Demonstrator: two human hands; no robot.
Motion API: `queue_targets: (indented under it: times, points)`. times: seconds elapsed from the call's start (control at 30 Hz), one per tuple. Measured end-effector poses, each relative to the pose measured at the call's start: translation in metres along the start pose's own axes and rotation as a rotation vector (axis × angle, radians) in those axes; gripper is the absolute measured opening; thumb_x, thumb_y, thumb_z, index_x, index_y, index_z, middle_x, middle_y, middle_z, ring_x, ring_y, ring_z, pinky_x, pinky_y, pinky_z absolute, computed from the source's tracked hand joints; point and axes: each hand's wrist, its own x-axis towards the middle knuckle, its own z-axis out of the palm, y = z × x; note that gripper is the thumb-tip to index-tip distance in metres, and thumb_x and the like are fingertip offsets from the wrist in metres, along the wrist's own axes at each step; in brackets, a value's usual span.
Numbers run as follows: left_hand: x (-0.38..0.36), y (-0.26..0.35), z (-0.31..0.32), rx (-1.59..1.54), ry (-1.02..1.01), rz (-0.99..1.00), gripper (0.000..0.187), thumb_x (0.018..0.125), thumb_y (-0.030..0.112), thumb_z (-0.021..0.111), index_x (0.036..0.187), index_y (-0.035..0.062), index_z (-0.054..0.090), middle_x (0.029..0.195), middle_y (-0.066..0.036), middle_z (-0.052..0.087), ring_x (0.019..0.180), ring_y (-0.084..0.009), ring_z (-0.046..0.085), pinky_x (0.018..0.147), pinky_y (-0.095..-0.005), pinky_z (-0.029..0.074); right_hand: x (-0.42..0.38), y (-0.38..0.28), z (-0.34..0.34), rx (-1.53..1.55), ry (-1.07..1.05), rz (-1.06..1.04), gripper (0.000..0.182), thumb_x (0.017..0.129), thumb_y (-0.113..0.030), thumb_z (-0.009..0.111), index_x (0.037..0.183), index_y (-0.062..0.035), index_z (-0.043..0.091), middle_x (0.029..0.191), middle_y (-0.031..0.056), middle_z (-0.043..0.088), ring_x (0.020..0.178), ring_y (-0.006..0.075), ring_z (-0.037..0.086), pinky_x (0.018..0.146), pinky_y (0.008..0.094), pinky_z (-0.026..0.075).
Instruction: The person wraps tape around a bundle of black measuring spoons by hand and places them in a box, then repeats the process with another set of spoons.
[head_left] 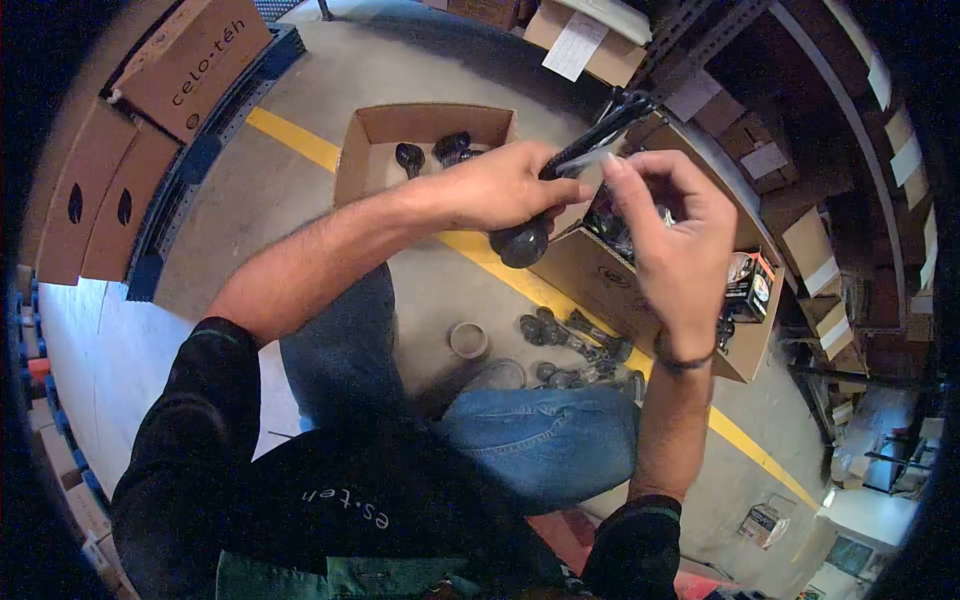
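Observation:
My left hand (510,188) is wrapped round a bundle of black spoons (520,245), their rounded bowls below the fist and their handles slanting up to the right. Close beside it, my right hand (682,225) is raised with thumb and finger pinched on a thin clear strip (585,162) at the handles. The strip is partly smeared by motion. More black spoons and utensils (575,340) lie in a pile on the floor by my knee. An empty-looking ring like a tape roll (453,341) rests between my legs.
An open cardboard box (352,165) with a few black utensils stands ahead. Behind my right hand is another open carton (590,272) holding packaged goods. Shelving with boxes (810,250) lines the right; cartons on a blue pallet (160,220) stand left. A yellow line (760,455) crosses the floor.

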Motion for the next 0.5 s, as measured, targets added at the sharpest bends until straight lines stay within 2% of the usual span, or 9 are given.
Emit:
queue_targets:
  times: [0.1,0.2,0.4,0.5]
  points:
    - [-0.002,0.002,-0.001,0.024,-0.001,-0.008,0.041,0.099,0.042,0.062,0.085,0.0039,0.062,0.071,0.0,0.061,0.065,-0.0093,0.057,0.059,-0.0292,0.047,0.003,0.006,0.009,-0.045,0.009,0.022,0.018,0.09,-0.016,0.075,0.083,-0.0008,0.07,0.066,-0.0028,0.065,0.058,0.0012,0.05,0.053,0.0208,0.039]
    - [-0.004,0.005,0.0,0.076,-0.003,-0.015,0.032,0.1,0.034,0.061,0.091,0.0034,0.063,0.071,0.003,0.056,0.066,-0.0072,0.05,0.058,-0.0276,0.042,0.005,0.015,0.013,-0.064,0.008,0.014,0.021,0.089,-0.018,0.076,0.08,-0.0004,0.07,0.064,-0.0008,0.065,0.056,0.0023,0.051,0.052,0.0218,0.04]
    - [-0.009,0.015,0.001,0.194,0.041,0.066,0.036,0.098,0.033,0.064,0.093,-0.003,0.064,0.071,-0.003,0.06,0.068,-0.0089,0.054,0.059,-0.0314,0.045,0.005,0.01,0.018,-0.23,0.087,0.002,0.027,0.085,-0.022,0.08,0.075,0.0006,0.069,0.06,0.0048,0.064,0.052,0.0075,0.055,0.051,0.0255,0.044]
    - [-0.004,0.006,0.0,0.267,0.055,0.035,0.037,0.095,0.031,0.066,0.09,-0.0048,0.063,0.071,-0.01,0.064,0.07,-0.0148,0.061,0.063,-0.0367,0.049,0.006,0.019,0.022,-0.209,0.114,0.028,0.03,0.083,-0.024,0.081,0.073,0.0008,0.068,0.059,0.0063,0.064,0.052,0.0096,0.057,0.052,0.0271,0.046]
